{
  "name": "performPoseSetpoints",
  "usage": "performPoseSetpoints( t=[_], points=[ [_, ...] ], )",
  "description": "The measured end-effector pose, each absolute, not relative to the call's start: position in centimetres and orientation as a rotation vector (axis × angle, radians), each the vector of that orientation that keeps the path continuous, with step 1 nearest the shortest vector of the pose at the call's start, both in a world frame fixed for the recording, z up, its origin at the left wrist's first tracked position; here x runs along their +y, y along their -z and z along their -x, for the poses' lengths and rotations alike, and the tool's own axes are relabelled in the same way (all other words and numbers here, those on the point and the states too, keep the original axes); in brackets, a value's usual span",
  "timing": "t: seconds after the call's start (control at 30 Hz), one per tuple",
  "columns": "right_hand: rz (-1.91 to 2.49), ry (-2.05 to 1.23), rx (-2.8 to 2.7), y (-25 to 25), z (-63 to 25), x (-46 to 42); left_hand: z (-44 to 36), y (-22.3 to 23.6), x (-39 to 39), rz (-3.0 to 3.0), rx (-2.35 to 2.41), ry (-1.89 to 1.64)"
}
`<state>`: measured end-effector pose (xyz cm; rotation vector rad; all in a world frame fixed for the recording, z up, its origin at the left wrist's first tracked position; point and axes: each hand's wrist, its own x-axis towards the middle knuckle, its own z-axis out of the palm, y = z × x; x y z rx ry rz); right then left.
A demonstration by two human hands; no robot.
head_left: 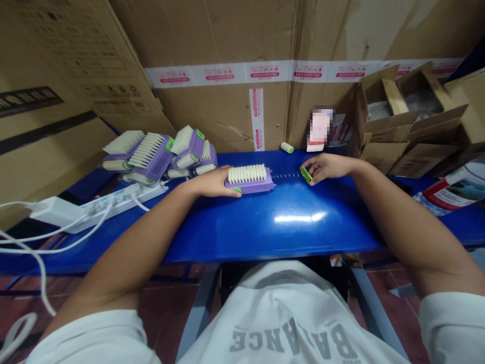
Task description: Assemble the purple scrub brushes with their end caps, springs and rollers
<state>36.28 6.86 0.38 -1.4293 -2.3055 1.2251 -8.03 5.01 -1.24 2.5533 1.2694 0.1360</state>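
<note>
My left hand rests over the near end of a purple brush with cream bristles, gripping it on the blue table. A green tab shows under my fingertips. My right hand pinches a small green piece between thumb and fingers. A thin coiled spring stretches along the table from the brush's right end to that green piece. Just beyond, a small white roller with a green end lies near the table's back edge.
Several similar purple brushes lie heaped at the left. A white power strip with cables and a charger sits at the left edge. Open cardboard boxes stand at the back right, with large cartons behind the table.
</note>
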Motion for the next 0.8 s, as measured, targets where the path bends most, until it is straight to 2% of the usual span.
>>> performPoseSetpoints(
  t=[0.8],
  points=[
    [1.405, -1.165, -2.341, -0.19, -35.92, 6.78, 7.8, 1.19, 4.75, -2.555, 1.261, -0.122]
  ],
)
